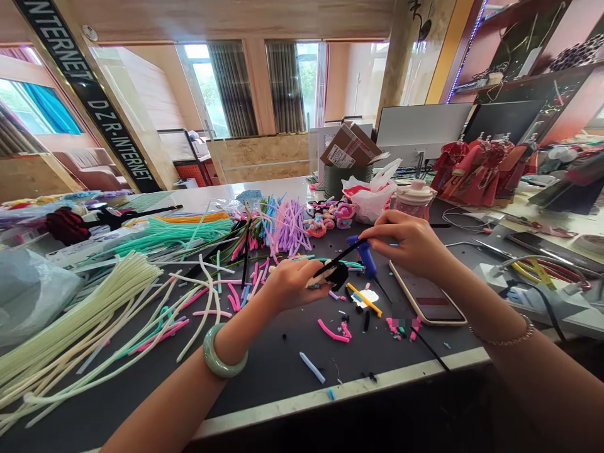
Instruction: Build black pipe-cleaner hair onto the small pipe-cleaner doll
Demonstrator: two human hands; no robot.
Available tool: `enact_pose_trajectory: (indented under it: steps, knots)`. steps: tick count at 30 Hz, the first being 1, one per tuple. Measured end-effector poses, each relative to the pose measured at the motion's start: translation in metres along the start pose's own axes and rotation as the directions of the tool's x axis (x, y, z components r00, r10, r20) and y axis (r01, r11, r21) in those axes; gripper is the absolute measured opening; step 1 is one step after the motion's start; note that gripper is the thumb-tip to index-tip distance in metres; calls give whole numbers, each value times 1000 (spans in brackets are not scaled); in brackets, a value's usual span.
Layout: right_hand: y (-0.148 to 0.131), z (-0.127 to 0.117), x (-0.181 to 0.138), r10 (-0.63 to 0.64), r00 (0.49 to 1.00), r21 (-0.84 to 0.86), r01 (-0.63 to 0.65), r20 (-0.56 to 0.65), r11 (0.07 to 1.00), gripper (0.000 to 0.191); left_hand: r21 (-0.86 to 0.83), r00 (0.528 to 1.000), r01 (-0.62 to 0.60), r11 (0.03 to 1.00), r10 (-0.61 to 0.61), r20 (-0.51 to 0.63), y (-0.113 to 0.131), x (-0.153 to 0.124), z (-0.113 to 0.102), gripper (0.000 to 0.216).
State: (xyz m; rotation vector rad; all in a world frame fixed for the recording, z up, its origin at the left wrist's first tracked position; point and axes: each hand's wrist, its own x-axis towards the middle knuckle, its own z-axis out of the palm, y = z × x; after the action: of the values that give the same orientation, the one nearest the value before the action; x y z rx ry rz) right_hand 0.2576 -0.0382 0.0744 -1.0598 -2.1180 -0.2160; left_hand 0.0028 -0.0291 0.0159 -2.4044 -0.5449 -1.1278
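Observation:
My left hand (291, 283) is closed around a small craft piece (331, 274), white and black, made of fuzzy pipe cleaner. My right hand (406, 242) pinches the upper end of a black pipe cleaner (340, 257) that runs down to that piece. Just behind the two hands a blue glue gun (364, 253) rests on the dark table (264, 371). A phone (427, 296) lies flat under my right wrist. Short cut bits in pink, yellow, black and blue (352, 314) are scattered below the hands.
Long pale green and white pipe cleaners (85, 321) spread over the left of the table, with teal, pink and purple bundles (283, 223) behind. A white plastic bag (370, 195), a pink bottle (414, 198), a cardboard box (349, 148) and monitors stand at the back. Cables lie right.

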Motion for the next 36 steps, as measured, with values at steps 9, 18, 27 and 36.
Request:
enact_pose_trajectory:
  steps: [9, 18, 27, 36]
  knots:
    - [5, -13, -3, 19, 999, 33, -19, -26, 999, 22, 32, 998, 43, 999, -42, -40, 3, 0, 3, 15]
    - [-1, -26, 1, -50, 999, -12, 50, -16, 999, 22, 15, 997, 74, 997, -75, 37, 5, -1, 3, 15]
    - [-5, -21, 7, -145, 989, -75, 143, -15, 987, 24, -35, 995, 68, 997, -65, 72, 7, 1, 2, 15]
    - [-1, -24, 13, -128, 991, -96, 131, 38, 987, 25, -70, 987, 113, 991, -104, 125, 6, 0, 3, 18]
